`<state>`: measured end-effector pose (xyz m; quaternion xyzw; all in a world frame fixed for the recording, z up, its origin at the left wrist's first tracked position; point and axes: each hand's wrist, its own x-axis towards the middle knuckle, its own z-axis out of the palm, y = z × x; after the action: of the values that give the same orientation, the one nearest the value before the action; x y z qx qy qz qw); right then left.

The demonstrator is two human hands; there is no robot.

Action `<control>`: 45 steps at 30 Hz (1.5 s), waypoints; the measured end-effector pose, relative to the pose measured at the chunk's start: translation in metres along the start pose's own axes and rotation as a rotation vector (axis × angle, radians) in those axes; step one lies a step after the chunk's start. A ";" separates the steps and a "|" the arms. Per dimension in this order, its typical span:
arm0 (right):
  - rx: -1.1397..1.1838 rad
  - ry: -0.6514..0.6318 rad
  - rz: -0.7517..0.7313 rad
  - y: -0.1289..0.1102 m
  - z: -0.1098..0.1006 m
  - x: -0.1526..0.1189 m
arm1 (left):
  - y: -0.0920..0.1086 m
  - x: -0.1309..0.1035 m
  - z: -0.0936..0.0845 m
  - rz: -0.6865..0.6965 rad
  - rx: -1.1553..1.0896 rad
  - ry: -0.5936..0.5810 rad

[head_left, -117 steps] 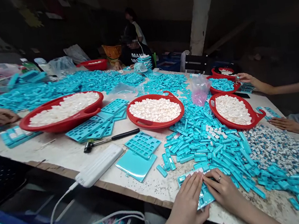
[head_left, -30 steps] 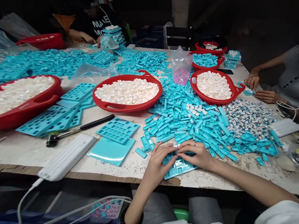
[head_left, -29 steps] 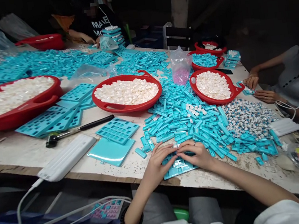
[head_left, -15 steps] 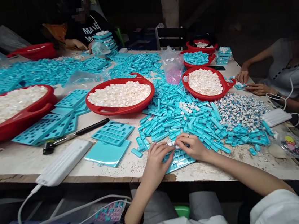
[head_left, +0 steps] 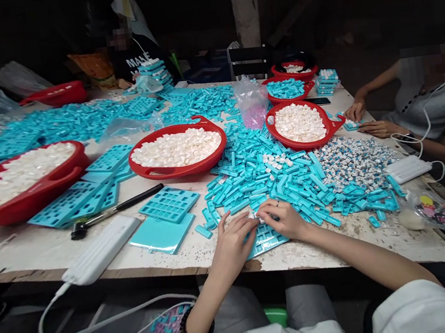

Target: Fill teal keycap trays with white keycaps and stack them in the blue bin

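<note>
A blue grid plate [head_left: 268,238] with rectangular openings lies at the table's front edge, under both hands. My left hand [head_left: 234,239] is closed over the plate's left side, its fingertips reaching the far edge and one finger raised. My right hand [head_left: 283,219] pinches at that far edge, against a small white keycap [head_left: 255,216] mostly covered by the fingers. The fingertips of the two hands nearly meet there. Just beyond them spreads a heap of loose blue bar-shaped pieces [head_left: 266,174], with several white caps [head_left: 277,161] lying on it.
Red baskets of white caps [head_left: 180,170] stand across the table. To the left lie blue plates [head_left: 169,204], a black-handled hammer [head_left: 118,209] and a white power strip [head_left: 102,249]. Small switches [head_left: 354,164] are piled right. A co-worker's hands [head_left: 367,122] work at the right edge; another person sits far back.
The camera view has shifted slightly. My left index finger has lifted a little; both hands stay at the plate's far edge.
</note>
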<state>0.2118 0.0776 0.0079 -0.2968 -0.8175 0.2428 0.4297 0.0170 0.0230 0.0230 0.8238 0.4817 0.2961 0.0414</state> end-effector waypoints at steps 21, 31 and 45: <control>-0.060 0.002 0.030 0.000 0.001 -0.001 | -0.002 -0.005 0.002 0.005 0.027 0.062; -0.065 -0.002 0.016 0.000 0.002 -0.002 | -0.001 -0.007 0.006 -0.010 -0.023 0.110; -0.593 -0.027 0.240 0.044 -0.043 0.055 | -0.006 -0.011 0.016 -0.075 -0.143 0.128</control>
<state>0.2351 0.1533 0.0319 -0.5003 -0.8174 0.0468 0.2818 0.0167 0.0208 0.0029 0.7796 0.4915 0.3797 0.0804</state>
